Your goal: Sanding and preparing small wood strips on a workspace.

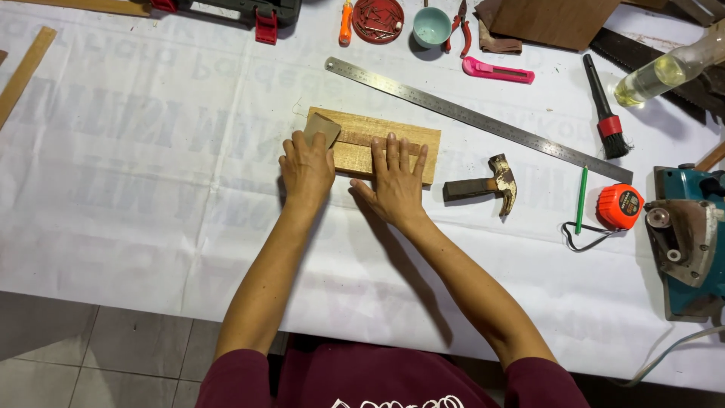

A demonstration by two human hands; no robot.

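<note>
A flat wooden board (393,143) lies on the white table cover (151,189). The left hand (307,168) rests on the board's left end, and its fingers pinch a small brown piece of sandpaper (323,127) against the wood. The right hand (398,181) lies flat on the middle of the board with its fingers spread out, pressing down and gripping nothing.

Just behind the board a long metal ruler (476,118) lies slanted. To the right of the board is a hammer (487,183), then a green pencil (582,198) and an orange tape measure (619,205).

Far behind the board stands a round red dish (377,19) with nails in it. Beside the dish is a small teal cup (431,26); what is inside it cannot be seen. Far right of the board a clear bottle (668,72) lies tilted, holding yellow liquid.
</note>
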